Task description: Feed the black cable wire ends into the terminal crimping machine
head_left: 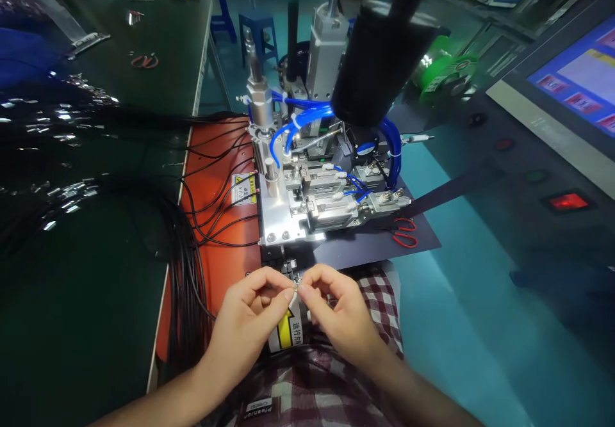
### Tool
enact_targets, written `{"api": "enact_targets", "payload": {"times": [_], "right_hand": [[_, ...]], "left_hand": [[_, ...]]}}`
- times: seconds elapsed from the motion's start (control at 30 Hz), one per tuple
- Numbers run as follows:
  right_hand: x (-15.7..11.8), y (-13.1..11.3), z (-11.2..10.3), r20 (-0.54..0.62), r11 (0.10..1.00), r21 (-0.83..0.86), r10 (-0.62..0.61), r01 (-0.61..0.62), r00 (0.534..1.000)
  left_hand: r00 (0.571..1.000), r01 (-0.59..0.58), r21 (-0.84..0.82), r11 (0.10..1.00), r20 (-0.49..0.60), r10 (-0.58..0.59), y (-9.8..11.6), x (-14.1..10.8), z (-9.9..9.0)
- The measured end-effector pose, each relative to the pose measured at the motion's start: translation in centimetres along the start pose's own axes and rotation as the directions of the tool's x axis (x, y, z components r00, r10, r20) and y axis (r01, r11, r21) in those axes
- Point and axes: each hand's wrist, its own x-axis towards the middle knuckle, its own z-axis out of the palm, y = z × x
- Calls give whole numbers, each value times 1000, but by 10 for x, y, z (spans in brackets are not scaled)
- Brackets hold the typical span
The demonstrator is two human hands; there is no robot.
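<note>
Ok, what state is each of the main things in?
Left hand: fingertips pinched on small part
Right hand: fingertips pinched on same part
Small part: held, details unclear
Screen: lit
Red indicator: glowing
Black cables: loosely bundled
Scissors beside machine: lying flat
Blue tubes: curved

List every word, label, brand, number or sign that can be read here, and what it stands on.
"运行方", on the white label with the yellow arrow; what follows is unclear.
A warning triangle, on the sticker against the orange surface; its characters are too blurred.
Too small or blurred: garment tag, screen, green spool, round blue badge.
</note>
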Motion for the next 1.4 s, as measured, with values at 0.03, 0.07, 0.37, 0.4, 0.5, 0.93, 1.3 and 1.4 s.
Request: {"api": "enact_targets", "payload": {"times": [0.03, 0.07, 0.37, 0.4, 0.5, 0.93, 1.3, 1.4], "right_hand": [[1, 1, 1, 46, 993, 91, 65, -69, 997], [2, 3, 1, 90, 979, 165, 109, -122, 990], [1, 3, -1, 29, 1000, -13, 13, -13, 999], [3, 3, -3, 54, 999, 9, 35, -36, 998], [11, 4, -9, 106, 989, 82, 113, -122, 988], [48, 26, -16, 116, 982, 66, 171, -179, 979], [47, 27, -16, 134, 975, 70, 200, -210, 971], [47, 28, -16, 130, 976, 67, 197, -207, 972]], "left_hand": [[998, -64, 16, 998, -23, 64, -1, 0, 1], [992, -123, 33, 992, -34, 125, -1, 0, 1], [980, 170, -44, 984, 109, -165, -3, 8, -9], [975, 192, -23, 981, 122, -187, -1, 9, -10], [980, 145, 71, 987, 123, -153, 5, 11, -12], [854, -499, 737, 456, 327, 406, -16, 27, -39], [805, -520, 817, 250, 371, 463, -24, 28, -41], [793, -537, 810, 235, 390, 468, -26, 29, -42]]}}
